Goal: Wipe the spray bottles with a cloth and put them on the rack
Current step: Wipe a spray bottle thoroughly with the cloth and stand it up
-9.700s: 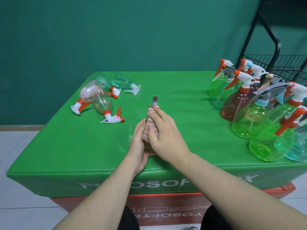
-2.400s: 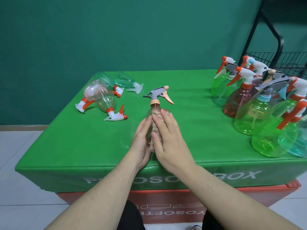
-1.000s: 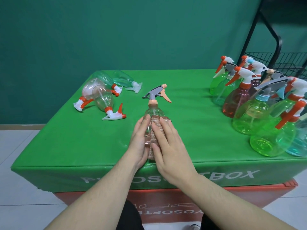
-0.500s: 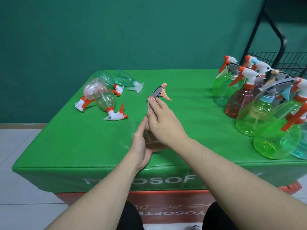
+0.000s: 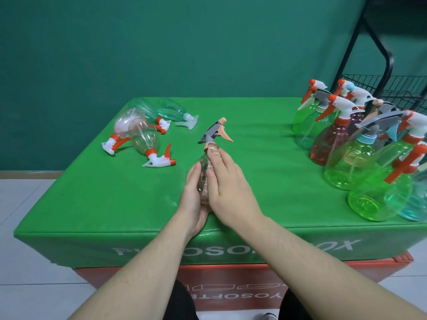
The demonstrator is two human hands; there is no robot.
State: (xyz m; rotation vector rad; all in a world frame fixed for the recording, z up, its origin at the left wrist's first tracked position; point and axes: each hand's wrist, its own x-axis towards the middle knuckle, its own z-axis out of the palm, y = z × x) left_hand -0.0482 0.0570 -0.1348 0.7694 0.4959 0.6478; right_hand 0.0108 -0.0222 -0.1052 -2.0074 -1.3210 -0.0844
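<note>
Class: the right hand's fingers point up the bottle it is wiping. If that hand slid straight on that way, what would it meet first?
Probably the grey sprayer head: the right hand presses the cloth just below it, though depth is unclear.

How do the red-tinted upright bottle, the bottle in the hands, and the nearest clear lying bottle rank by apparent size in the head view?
1. Red-tinted upright bottle.
2-3. Held bottle and clear lying bottle: unsure, the hands hide much of the held one.
</note>
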